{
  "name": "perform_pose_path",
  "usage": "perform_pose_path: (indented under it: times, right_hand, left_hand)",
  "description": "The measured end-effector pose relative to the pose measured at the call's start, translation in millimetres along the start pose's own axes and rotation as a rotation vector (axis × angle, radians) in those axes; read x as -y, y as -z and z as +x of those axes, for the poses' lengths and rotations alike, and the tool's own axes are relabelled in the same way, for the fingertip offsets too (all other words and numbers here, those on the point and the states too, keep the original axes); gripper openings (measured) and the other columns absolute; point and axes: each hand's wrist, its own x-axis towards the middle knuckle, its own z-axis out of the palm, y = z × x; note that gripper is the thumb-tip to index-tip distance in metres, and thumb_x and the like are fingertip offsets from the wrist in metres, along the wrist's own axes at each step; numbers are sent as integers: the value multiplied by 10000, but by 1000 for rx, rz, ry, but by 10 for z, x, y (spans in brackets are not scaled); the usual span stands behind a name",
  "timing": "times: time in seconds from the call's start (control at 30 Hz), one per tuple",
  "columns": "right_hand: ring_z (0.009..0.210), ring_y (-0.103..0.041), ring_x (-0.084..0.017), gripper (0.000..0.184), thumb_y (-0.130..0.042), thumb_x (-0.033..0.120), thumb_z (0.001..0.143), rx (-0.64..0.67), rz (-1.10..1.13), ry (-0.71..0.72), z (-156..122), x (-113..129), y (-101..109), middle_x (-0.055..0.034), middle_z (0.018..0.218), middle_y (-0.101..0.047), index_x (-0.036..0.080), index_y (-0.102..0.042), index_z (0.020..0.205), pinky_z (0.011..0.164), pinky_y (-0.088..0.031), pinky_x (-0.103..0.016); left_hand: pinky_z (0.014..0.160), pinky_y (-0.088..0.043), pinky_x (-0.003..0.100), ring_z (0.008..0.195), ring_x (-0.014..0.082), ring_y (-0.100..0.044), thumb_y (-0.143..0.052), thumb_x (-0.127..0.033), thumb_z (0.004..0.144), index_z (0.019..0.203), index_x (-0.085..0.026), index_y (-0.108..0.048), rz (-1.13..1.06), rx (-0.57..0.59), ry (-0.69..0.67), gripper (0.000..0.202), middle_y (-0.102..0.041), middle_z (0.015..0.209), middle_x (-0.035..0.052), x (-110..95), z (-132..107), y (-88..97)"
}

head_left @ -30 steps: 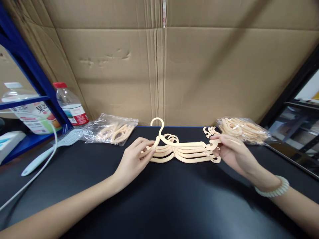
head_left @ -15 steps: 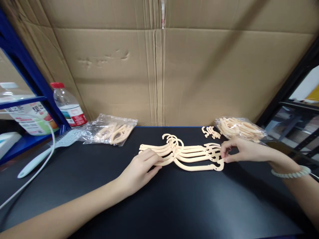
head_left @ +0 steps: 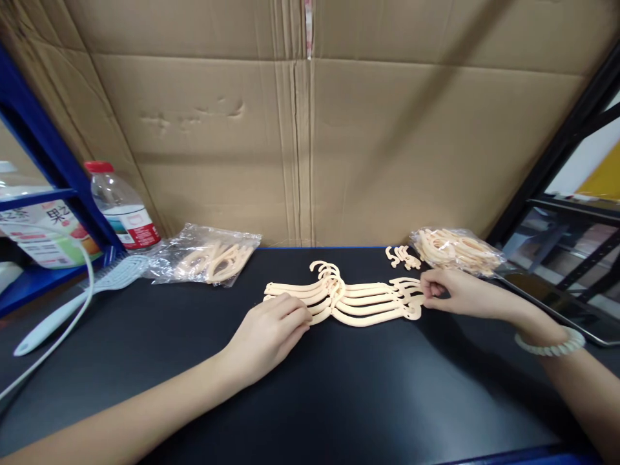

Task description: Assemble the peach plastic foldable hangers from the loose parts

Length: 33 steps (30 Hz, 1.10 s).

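Note:
Several cream plastic clothes hangers [head_left: 358, 302] lie overlapped in a row on the black table, their curved hooks bunched at the middle. My left hand [head_left: 275, 330] is closed over the left arm of the nearest hanger [head_left: 371, 320], covering that arm's end. At the other side, my right hand [head_left: 453, 294] pinches the small hooked end piece of the same hanger, thumb and forefinger together. The fingertips partly hide that end. Similar hooked end pieces sit on the right ends of the hangers behind.
Small loose cream hooks [head_left: 403, 257] lie behind the hangers, beside a clear bag of hanger parts [head_left: 455, 250]. Another clear bag [head_left: 220, 257] sits back left, near a pale blue hairbrush [head_left: 87, 300], a white cable [head_left: 62, 336] and a red-capped bottle [head_left: 126, 210]. Cardboard [head_left: 387, 148] stands behind.
The nearest hanger has swung back closer against the others, its right arm lifting away from the front edge. My right hand moved with it; the view has shifted slightly right.

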Motion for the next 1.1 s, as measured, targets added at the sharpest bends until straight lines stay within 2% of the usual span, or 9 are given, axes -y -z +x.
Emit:
perform_pose_path:
  times: [0.1,0.2,0.23,0.3,0.4,0.47,0.57,0.77,1.1]
  right_hand:
    - [662,-572,-188,161,-469,300,842,-106,38,49,6,156,-71,-50,739,-615,190,-573,790,592,-455,-303]
    - [923,-614,-242,294,-369,344,931,-304,6,127,25,371,-264,-120,986,-652,170,-598,991,813,-504,-392]
    - [1035,-594,-252,348,-345,367,955,-318,-14,148,29,437,-346,-137,1099,-638,159,-581,1103,897,-487,-414]
    - [1259,-473,-282,495,-374,442,956,-271,-100,207,31,539,-503,-166,1340,-527,129,-468,1328,1043,-403,-458]
    - [1418,-227,-317,704,-396,550,932,-177,-227,232,26,610,-651,-167,1512,-316,103,-299,1467,1133,-275,-514]
    - [1432,-168,-319,734,-353,571,939,-129,-258,218,32,616,-681,-170,1533,-252,90,-259,1485,1143,-248,-528]
    - [1425,-193,-313,716,-308,561,956,-90,-250,213,66,598,-686,-177,1530,-243,86,-253,1488,1146,-248,-521]
    - [1425,-194,-308,722,-285,564,961,-112,-217,215,215,600,-738,-190,1531,-227,67,-256,1484,1155,-242,-497]
    - [1426,-184,-321,729,-288,522,965,-77,-199,227,692,736,-780,-224,1521,-238,-23,-292,1449,1174,-201,-460]
  left_hand:
    - [769,-503,342,899,209,-601,-480,-148,912,940,-192,-594,-1,-14,5,126,-654,973,51,-49,15,7]
    - [834,-504,378,997,232,-591,-491,-141,896,1017,-196,-580,-11,-9,30,160,-650,1056,64,-109,32,8]
    - [855,-503,389,1036,240,-583,-493,-142,892,1054,-197,-572,-8,-6,46,188,-643,1092,72,-124,36,4]
    - [910,-492,413,1123,255,-557,-490,-146,888,1156,-192,-540,16,-5,79,277,-619,1185,94,-136,41,-12]
    - [1031,-418,479,1265,278,-473,-455,-175,907,1327,-158,-438,98,12,131,421,-538,1351,128,-116,37,-53]
    - [1088,-349,525,1345,293,-391,-416,-220,935,1402,-126,-364,152,65,169,480,-458,1440,145,-87,29,-83]
    - [1108,-311,543,1401,300,-295,-354,-301,967,1452,-90,-297,169,175,223,531,-344,1509,157,-41,22,-107]
    - [1133,-253,536,1420,286,-240,-278,-427,978,1479,-95,-261,138,314,291,601,-266,1535,133,77,59,-63]
    - [1153,-173,521,1439,254,-188,-193,-433,967,1488,-102,-243,173,364,387,619,-229,1551,104,406,102,12]
